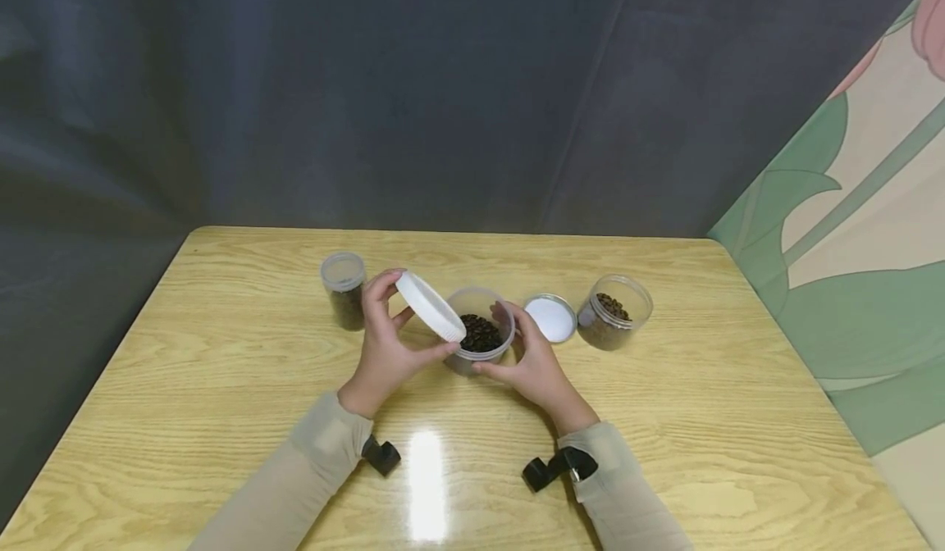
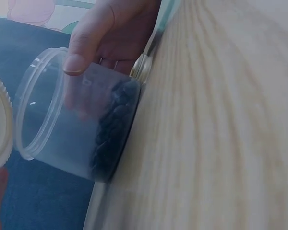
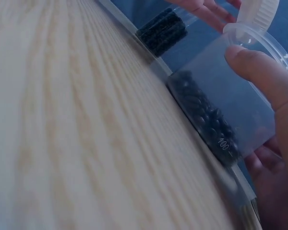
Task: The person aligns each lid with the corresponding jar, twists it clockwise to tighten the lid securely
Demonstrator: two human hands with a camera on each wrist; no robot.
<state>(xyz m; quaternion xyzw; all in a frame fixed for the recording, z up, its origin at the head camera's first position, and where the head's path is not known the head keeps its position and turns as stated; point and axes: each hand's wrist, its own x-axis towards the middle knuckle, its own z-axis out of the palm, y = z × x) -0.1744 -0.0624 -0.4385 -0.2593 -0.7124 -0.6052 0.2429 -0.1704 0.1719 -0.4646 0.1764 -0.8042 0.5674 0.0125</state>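
Note:
In the head view, my left hand [image 1: 389, 350] holds a white ridged screw lid [image 1: 431, 305] by its edges, thumb at the lower end and fingers at the upper. The lid is tilted over the left side of a clear plastic jar [image 1: 472, 364]. Dark roasted coffee beans [image 1: 481, 334] cover the jar's bottom. My right hand [image 1: 535, 362] grips this jar from the right, thumb on the near side and fingers behind. The jar stands upright on the table; the right wrist view shows a "100" mark low on its wall [image 3: 225, 143].
Left of the hands stands a tall narrow jar [image 1: 345, 293] with dark contents. To the right, a round silver-rimmed lid [image 1: 550, 319] lies flat beside an uncovered clear jar [image 1: 614, 313] of lighter brown pieces. A dark curtain [image 1: 443, 100] hangs behind the wooden table [image 1: 244, 354].

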